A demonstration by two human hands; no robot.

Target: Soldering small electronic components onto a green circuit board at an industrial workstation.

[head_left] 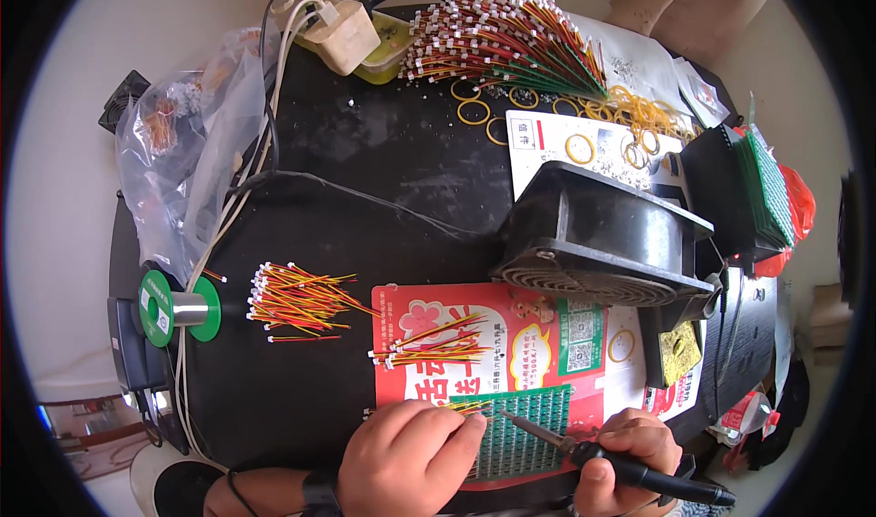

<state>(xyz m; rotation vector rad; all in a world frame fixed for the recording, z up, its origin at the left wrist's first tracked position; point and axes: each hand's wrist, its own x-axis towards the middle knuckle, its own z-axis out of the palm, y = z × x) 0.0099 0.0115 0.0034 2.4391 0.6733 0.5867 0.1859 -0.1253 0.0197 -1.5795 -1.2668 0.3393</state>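
Note:
My right hand (pixel 639 439) is closed around the black handle of a soldering iron (pixel 689 488). The iron's thin metal tip points left, over a green circuit board panel (pixel 534 439) with rows of small repeated boards. At the panel's upper left edge, my left hand (pixel 406 453) is closed in a pinch on a red-and-yellow connector wire (pixel 465 407); fingers hide most of it. Just above, loose connector wires (pixel 429 344) with white plugs lie on a red printed sheet (pixel 584 394). The panel rests on this sheet, partly covered by my left hand.
A black fan (pixel 593 234) stands beyond the panel, with a yellow sponge (pixel 680 353) to its right. Leftward lie a wire pile (pixel 297 298) and a solder spool (pixel 190 308). Bundled wires (pixel 511 38), rubber bands (pixel 630 111) and a power adapter (pixel 342 38) sit at the back.

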